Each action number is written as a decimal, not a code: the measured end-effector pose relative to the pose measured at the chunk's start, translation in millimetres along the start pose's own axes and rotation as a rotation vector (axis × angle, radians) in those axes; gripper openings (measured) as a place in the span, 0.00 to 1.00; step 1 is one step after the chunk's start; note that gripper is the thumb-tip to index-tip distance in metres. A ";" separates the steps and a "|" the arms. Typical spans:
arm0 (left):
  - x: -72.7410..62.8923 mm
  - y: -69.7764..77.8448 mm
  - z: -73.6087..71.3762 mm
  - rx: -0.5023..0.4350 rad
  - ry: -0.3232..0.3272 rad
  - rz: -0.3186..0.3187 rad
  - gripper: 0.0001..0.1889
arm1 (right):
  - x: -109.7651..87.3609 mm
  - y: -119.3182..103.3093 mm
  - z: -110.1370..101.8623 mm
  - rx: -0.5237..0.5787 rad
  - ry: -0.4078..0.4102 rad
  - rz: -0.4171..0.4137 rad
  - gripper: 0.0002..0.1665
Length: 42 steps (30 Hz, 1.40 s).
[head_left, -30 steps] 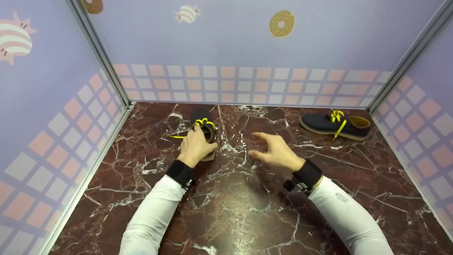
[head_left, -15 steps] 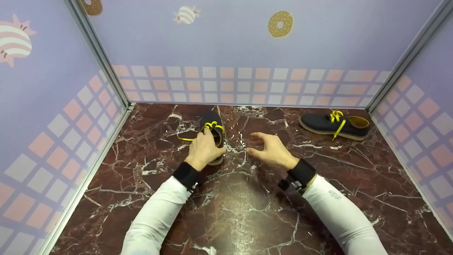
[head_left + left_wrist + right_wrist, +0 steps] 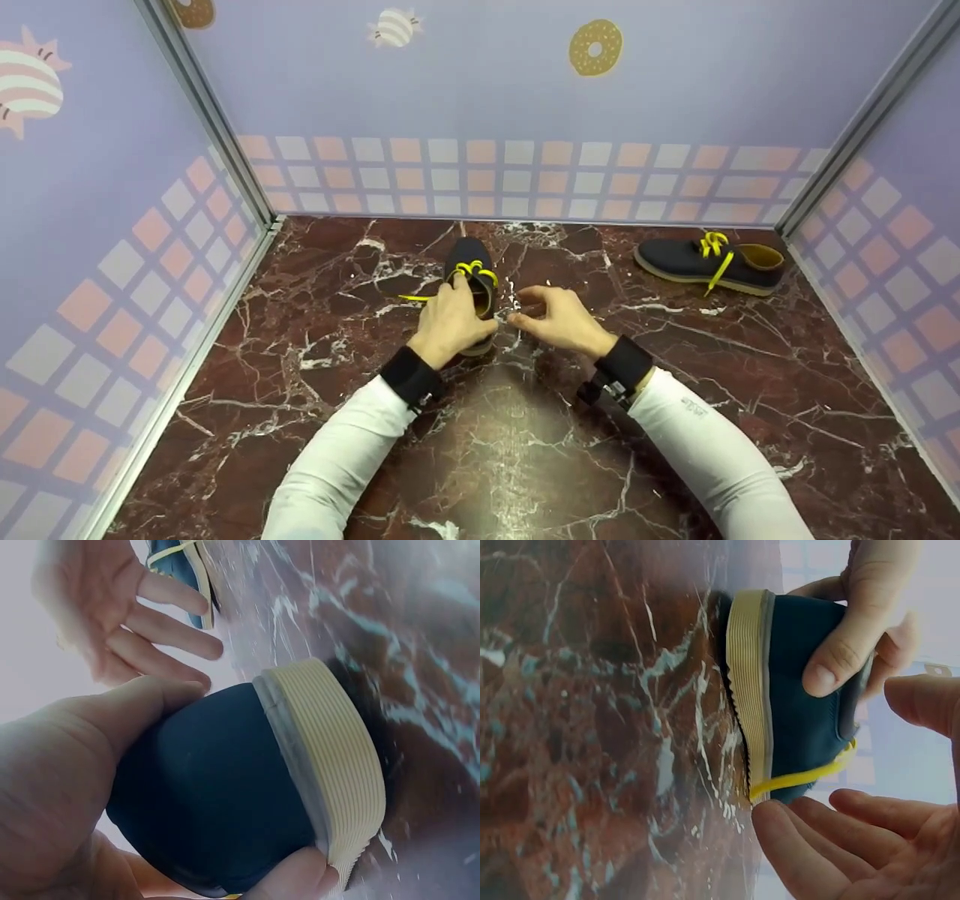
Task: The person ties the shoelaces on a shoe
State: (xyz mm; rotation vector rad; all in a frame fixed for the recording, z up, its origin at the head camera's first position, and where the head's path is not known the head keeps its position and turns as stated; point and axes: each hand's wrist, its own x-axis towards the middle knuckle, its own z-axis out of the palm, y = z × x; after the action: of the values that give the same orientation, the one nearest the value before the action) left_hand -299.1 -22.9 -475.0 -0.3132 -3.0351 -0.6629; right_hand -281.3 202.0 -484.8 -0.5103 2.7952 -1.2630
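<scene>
A dark navy shoe (image 3: 466, 255) with yellow laces and a pale ribbed sole points toward the back wall, left of the middle. My left hand (image 3: 450, 321) grips it at the heel end, thumb on the right side and fingers on the left, hiding part of the opening. The left wrist view shows the heel (image 3: 217, 780) between thumb and fingers. My right hand (image 3: 561, 319) is held to the shoe's right with loosely bent fingers and nothing in them. A yellow lace (image 3: 795, 780) hangs over the shoe's side close to those fingertips in the right wrist view.
A matching navy shoe (image 3: 671, 264) lies at the back right, toe leftward, its yellow lace draped over the side. Patterned walls (image 3: 480, 90) bound the dark red marbled surface (image 3: 495, 450) at the back, left and right.
My left hand has brought the gripped shoe rightward and slightly toward me. My right hand has shifted a little left, narrowing the distance between the two.
</scene>
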 end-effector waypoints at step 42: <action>-44.0 46.1 11.7 0.008 -0.079 0.211 0.58 | -25.5 -0.5 -8.0 -0.001 0.080 0.074 0.25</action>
State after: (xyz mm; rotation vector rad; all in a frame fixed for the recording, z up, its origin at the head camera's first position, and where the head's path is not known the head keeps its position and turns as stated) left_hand -246.6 14.6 -469.4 -0.6629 -3.0164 -0.6372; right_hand -258.3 215.3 -481.7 -0.3602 2.8501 -1.2954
